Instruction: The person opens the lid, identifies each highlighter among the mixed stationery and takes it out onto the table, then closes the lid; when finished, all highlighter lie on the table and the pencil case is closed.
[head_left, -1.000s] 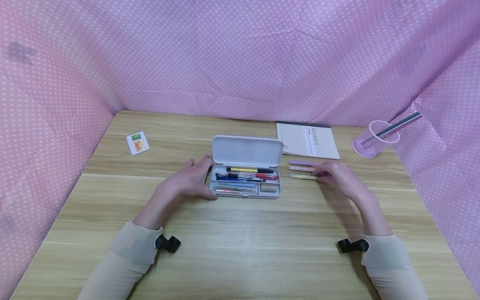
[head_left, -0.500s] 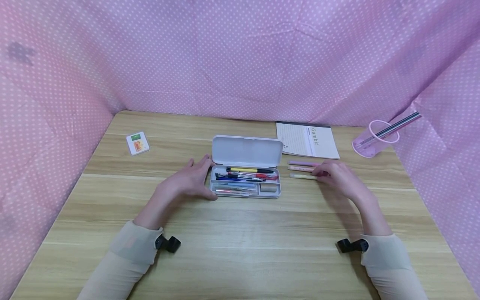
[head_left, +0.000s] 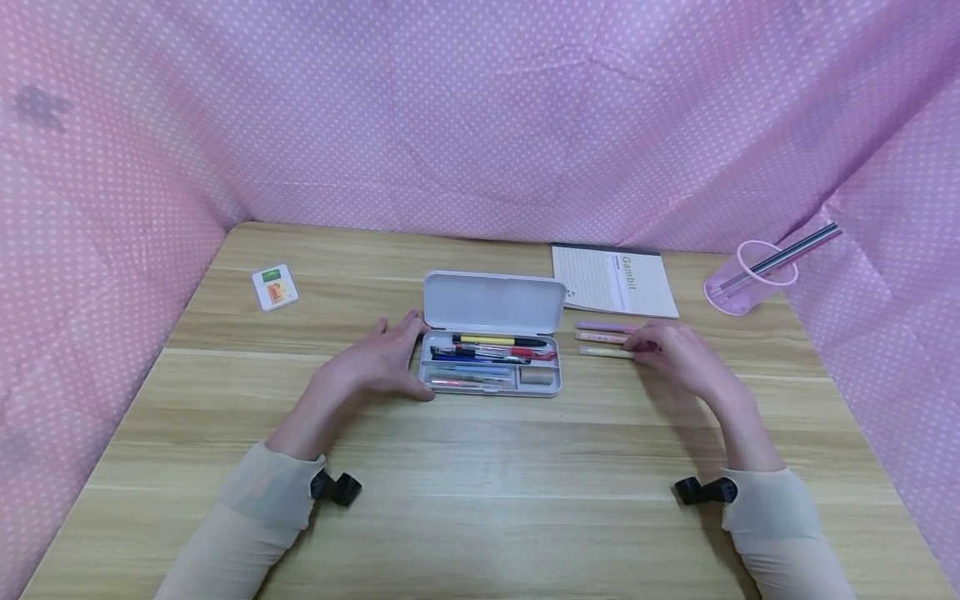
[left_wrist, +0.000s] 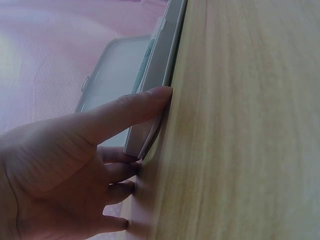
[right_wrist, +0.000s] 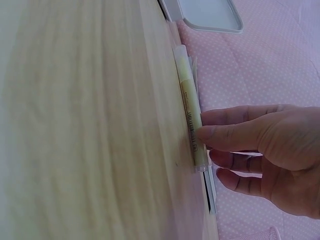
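A white pencil case (head_left: 491,391) lies on the table with its lid (head_left: 495,302) raised at the back; inside are several pens and, in a small compartment, a pale block (head_left: 536,377). My left hand (head_left: 378,358) holds the left end of the case, thumb (left_wrist: 150,100) on the front wall and index finger at the back corner. To the right of the case, my right hand (head_left: 678,354) pinches a pale yellow highlighter (right_wrist: 189,95) between thumb and index finger, and it lies on the table. A pink pen (head_left: 600,337) and a purple pen (head_left: 603,327) lie just behind it.
A notebook (head_left: 618,282) lies at the back, behind the pens. At the back right stands a pink pen cup (head_left: 738,287), tilted in view, with several pencils (head_left: 798,250). A small white card (head_left: 276,287) with coloured pictures lies at the back left. Pink dotted cloth (head_left: 480,125) surrounds the table.
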